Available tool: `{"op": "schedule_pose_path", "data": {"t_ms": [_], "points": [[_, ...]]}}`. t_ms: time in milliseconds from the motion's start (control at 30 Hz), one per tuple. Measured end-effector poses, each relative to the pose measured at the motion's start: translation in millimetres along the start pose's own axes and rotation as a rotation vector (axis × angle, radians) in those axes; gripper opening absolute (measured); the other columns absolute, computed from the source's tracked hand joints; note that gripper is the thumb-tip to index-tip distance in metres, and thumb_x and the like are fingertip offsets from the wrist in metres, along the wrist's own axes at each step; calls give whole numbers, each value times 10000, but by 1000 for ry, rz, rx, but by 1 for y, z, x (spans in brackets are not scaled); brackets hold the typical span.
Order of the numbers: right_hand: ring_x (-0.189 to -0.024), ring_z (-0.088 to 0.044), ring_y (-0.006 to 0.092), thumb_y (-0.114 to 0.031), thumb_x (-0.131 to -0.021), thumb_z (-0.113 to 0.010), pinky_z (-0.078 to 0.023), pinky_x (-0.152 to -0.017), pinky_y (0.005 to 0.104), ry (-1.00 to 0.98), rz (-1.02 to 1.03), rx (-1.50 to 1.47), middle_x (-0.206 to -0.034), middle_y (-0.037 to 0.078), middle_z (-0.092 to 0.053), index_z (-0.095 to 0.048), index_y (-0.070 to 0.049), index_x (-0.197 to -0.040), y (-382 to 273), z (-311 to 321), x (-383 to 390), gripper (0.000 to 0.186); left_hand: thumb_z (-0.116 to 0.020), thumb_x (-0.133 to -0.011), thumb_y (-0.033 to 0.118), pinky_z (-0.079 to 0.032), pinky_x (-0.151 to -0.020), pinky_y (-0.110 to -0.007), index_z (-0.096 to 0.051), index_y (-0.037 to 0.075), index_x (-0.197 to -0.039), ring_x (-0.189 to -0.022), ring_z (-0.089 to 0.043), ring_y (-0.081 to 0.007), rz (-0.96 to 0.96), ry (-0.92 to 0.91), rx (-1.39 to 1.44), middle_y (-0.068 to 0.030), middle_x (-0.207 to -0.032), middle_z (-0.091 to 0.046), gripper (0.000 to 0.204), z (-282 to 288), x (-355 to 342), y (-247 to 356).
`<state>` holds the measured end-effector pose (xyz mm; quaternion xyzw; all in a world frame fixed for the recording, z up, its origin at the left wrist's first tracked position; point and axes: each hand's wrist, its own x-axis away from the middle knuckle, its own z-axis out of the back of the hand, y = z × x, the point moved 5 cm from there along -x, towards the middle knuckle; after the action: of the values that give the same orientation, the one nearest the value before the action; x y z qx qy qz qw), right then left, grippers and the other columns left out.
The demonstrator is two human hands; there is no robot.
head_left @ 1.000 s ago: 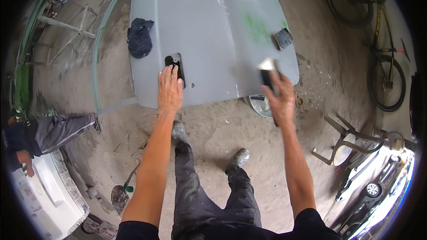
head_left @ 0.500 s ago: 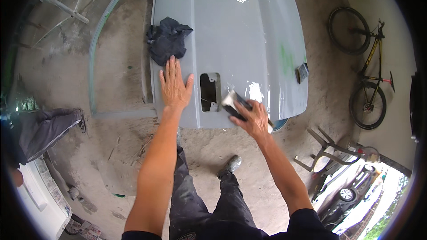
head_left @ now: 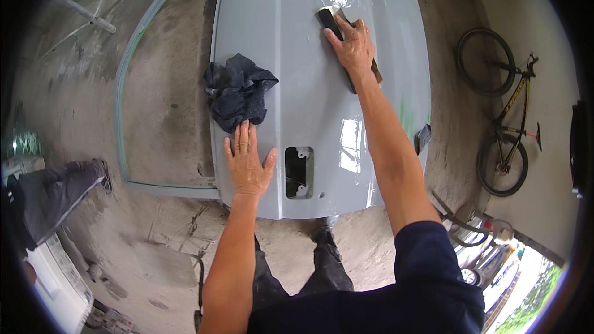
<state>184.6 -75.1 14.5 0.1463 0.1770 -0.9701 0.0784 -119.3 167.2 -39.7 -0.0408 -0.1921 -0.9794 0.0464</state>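
1. Grasping a long, flat black block [head_left: 327,20] in the right hand [head_left: 356,48], with the thumb at its left edge and the fingers bent over its top.
2. Juts past the right fingertips at its pale-tipped far end, runs beneath the palm, and shows again on both sides of the wrist.
3. Lies lengthwise on a broad, glossy light-grey panel [head_left: 309,105], just beside a bright wet-looking patch of reflection; cannot tell the pressure behind the grip.
4. Holding nothing in the left hand [head_left: 249,167]: spread palm down on the panel near its left edge, with fingers straight and thumb stretched out to the right.
5. Touching, with the left fingertips, the near edge of a crumpled dark navy cloth [head_left: 238,93], well apart from the block.
6. Just right of the left thumb, a dark rectangular cut-out [head_left: 294,170] with rounded corners.
7. Beyond the right forearm, at the panel's right edge, a small dark-grey pad [head_left: 422,139], near a faint green smear [head_left: 405,116].
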Motion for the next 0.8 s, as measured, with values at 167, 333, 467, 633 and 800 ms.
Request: {"op": "schedule_pose_path", "data": {"t_ms": [167, 333, 467, 633, 800], "points": [[-1088, -610, 367, -432, -991, -732, -588, -845, 519, -389, -94, -67, -1148, 161, -551, -669, -374, -1472, -30, 62, 160, 488, -588, -1053, 543, -149, -1360, -577, -344, 22, -1686, -1638, -290, -342, 20, -45, -18, -159, -1753, -348, 855, 3, -1, 2], [-993, -650, 277, -493, -829, -889, -630, -617, 417, -473, 237, -88, -1114, 61, -584, -683, -424, -1481, -41, 99, 267, 688, -565, -1066, 516, -126, -1357, -585, -337, -42, -1666, -1640, -265, -399, 35, -125, 7, -223, -1747, -332, 851, 8, -2, 4], [-1006, -677, 338, -465, -913, -818, -617, -808, 482, -337, 231, -132, -1157, 126, -608, -704, -343, -1462, -21, 24, 105, 574, -604, -1042, 534, -131, -1361, -583, -363, 5, -1674, -1641, -283, -344, 8, -50, 8, -172, -1743, -352, 858, 0, 1, -1], [-1159, -627, 377, -479, -987, -731, -574, -914, 519, -93, 72, -117, -1236, 160, -600, -708, -270, -1435, -20, -21, -52, 496, -595, -1041, 552, -140, -1360, -582, -374, 3, -1666, -1636, -296, -345, -5, -14, -6, -177, -1735, -365, 861, -4, 5, -5], [-1034, -654, 367, -388, -948, -806, -625, -768, 490, -257, 45, -106, -1145, 155, -600, -713, -293, -1440, -45, 53, 149, 510, -585, -1044, 551, -146, -1358, -584, -381, -5, -1657, -1632, -304, -352, 0, -30, -10, -183, -1730, -376, 852, 6, -1, 3]]}}
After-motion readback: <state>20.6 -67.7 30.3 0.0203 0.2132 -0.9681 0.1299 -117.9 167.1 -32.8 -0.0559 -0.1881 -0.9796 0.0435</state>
